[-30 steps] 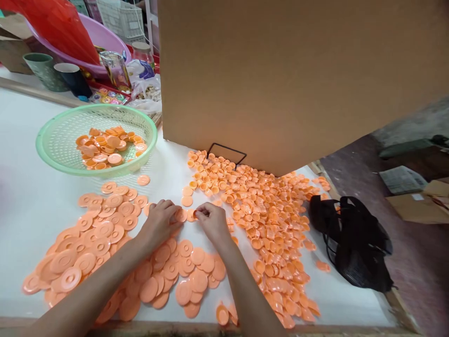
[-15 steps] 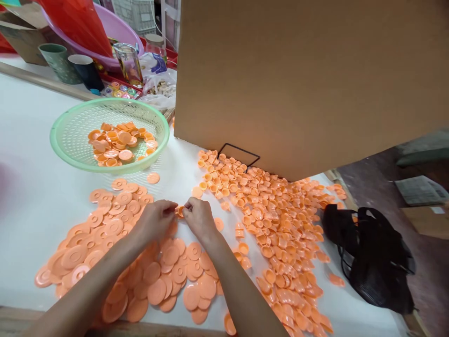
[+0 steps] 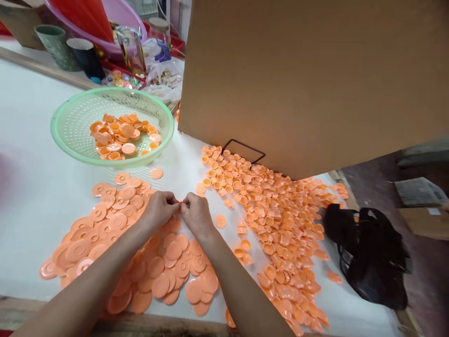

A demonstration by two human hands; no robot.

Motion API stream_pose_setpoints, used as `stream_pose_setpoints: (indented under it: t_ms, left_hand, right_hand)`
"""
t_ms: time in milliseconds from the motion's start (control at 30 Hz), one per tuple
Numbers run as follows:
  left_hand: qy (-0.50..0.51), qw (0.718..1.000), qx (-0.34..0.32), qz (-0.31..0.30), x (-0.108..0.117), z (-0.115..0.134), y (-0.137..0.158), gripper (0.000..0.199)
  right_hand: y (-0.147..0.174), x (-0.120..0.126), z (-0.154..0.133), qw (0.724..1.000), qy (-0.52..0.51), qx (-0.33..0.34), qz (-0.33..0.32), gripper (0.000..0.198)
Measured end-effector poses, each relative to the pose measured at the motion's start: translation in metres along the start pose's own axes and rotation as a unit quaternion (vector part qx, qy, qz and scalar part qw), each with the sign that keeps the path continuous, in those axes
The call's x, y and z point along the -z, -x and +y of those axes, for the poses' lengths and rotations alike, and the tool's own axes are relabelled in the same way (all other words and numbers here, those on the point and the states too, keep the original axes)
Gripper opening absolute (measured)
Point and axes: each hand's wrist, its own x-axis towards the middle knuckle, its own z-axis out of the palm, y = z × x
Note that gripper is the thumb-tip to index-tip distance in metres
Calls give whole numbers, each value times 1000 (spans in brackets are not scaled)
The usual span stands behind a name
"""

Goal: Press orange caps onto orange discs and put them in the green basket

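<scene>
White worktop [image 3: 28,154], big cardboard box [image 3: 298,84] at back. Left hand [image 3: 161,210] and right hand [image 3: 197,215] nearly meet, fingertips of both pinching small orange piece [image 3: 180,202], mostly hidden. Piece sits between orange disc pile [image 3: 79,250], left and nearer, and orange cup heap [image 3: 273,220], right. Green basket [image 3: 115,163] beyond disc pile, holds orange parts [image 3: 128,149].

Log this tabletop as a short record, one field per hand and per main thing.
Left hand: pinching a small orange piece, mostly hidden
Right hand: pinching the same piece
Orange discs: flat, heaped around the left forearm
Orange cups: heaped right of the hands
Green basket: loose orange pieces inside
Cardboard box: beyond the cups
Black item: right of the cups
</scene>
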Motion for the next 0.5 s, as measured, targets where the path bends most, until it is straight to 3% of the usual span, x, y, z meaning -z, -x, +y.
stream_pose_setpoints:
  t_ms: [100,167,233,300,367,400,467,500]
  left_hand:
    - [-19,999,-16,20,-2,8,9,12]
    - [-9,997,-46,56,10,20,13,13]
    - [7,986,-81,147,40,35,14,14]
    - [4,951,-101,292,84,51,6,14]
    - [-24,906,-91,414,128,61,-8,20]
    - [-42,894,-80,439,144,63,-16,27]
    - [-86,877,-94,462,157,63,-27,37]
    - [-103,877,-119,454,150,61,-29,37]
  right_hand:
    - [7,11,11,993,-115,-2,-11,14]
    - [12,30,28,987,-154,-3,45,13]
    - [18,52,50,980,-122,-35,153,11]
    - [23,71,71,974,-50,-72,210,10]
    - [25,80,86,979,1,-82,185,19]
    - [26,81,91,984,12,-76,163,25]
    - [24,79,96,988,7,-61,143,28]
    - [24,77,97,987,-11,-63,150,26]
